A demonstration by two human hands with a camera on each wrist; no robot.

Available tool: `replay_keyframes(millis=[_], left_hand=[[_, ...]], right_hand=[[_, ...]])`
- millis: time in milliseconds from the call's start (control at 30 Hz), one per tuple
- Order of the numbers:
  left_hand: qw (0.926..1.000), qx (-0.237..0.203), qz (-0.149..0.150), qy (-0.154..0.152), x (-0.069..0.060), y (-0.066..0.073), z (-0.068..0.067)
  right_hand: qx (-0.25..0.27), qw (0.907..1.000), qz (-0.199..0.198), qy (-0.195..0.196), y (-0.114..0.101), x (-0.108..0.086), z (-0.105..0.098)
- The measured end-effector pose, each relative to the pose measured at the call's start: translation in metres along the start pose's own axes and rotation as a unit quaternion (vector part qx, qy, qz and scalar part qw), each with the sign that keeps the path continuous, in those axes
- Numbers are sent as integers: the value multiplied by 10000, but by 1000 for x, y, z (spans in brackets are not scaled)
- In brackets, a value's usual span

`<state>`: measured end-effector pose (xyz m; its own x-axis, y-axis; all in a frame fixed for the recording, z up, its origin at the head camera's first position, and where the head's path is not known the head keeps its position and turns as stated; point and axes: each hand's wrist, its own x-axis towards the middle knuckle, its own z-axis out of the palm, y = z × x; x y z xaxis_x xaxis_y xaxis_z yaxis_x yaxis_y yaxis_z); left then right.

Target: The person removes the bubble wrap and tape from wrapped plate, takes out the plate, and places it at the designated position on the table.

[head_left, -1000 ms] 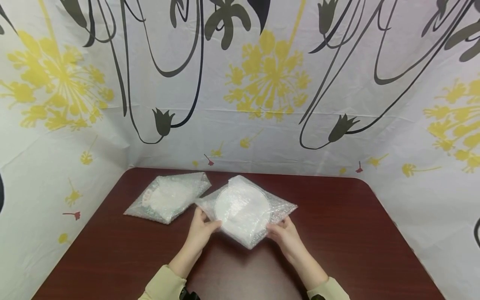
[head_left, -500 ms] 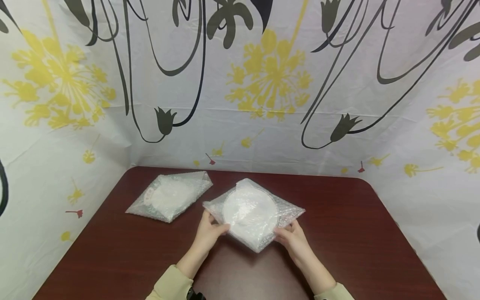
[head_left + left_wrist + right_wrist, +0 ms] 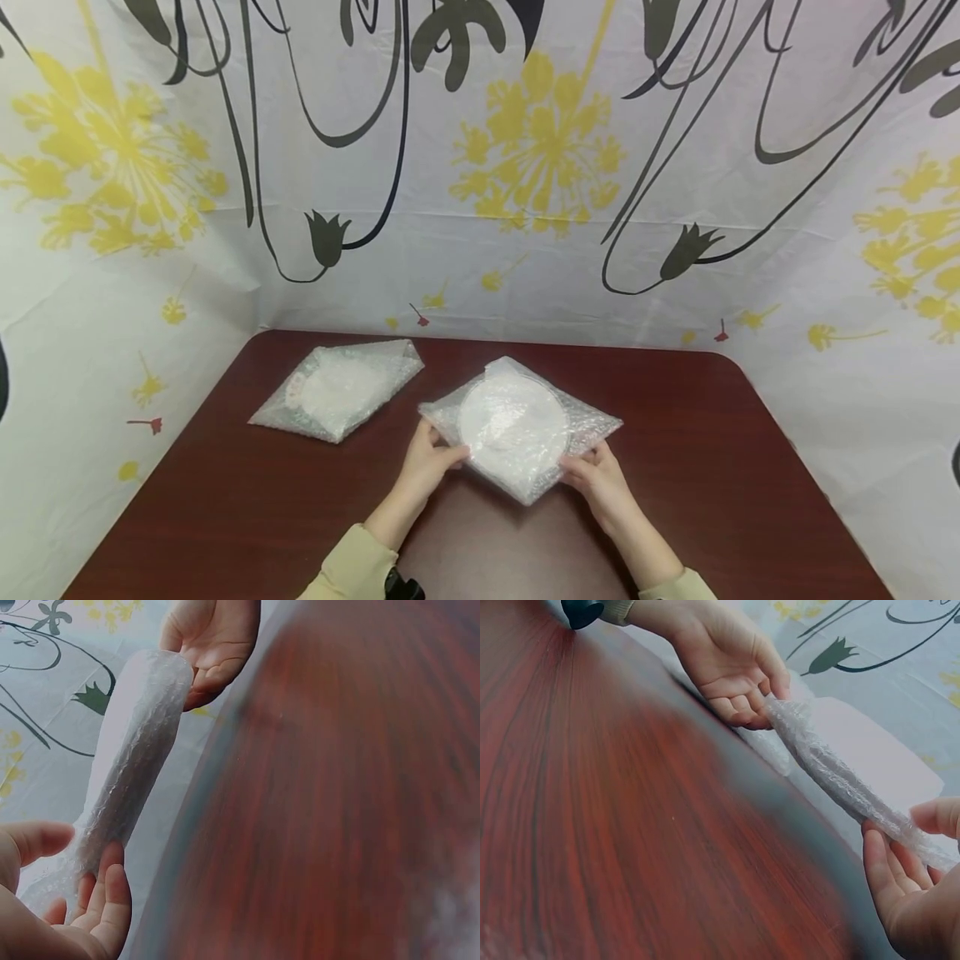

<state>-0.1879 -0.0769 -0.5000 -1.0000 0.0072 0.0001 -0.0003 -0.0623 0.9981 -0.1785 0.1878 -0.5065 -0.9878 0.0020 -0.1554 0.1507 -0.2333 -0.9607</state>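
Note:
Both hands hold a bubble-wrap package with a round white disc-shaped thing inside, raised over the table's middle. At its left edge my left hand pinches the wrap, thumb above and fingers beneath. On the opposite edge my right hand grips it likewise. In the left wrist view the package is seen edge-on between the hands, its underside bubbled. From the right wrist view, the package spans from one hand to the other. What the disc is cannot be told through the wrap.
A second bubble-wrapped package, with a pale round thing inside, lies flat at the back left of the dark red-brown table. Behind the table hangs a white cloth with yellow and grey flower prints, also along both sides.
Both hands have shifted the held package to the right and slightly nearer the body. The other package stays in its place.

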Motion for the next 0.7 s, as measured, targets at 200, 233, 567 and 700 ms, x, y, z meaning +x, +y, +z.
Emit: replay_keyframes(millis=[200,233,567,700], left_hand=[[9999,-76,-78,-47,4,1,4],[9999,-78,-82,-29,5,0,5],[9999,-40,-109,109,9,-10,9],[9997,-77,-209,99,12,-13,10]], right_hand=[[-38,9999,84,71,1,0,-4],[-50,9999,79,69,1,0,-4],[-285,9994,104,149,3,1,-8],[-368,9990,132,198,3,1,-8]])
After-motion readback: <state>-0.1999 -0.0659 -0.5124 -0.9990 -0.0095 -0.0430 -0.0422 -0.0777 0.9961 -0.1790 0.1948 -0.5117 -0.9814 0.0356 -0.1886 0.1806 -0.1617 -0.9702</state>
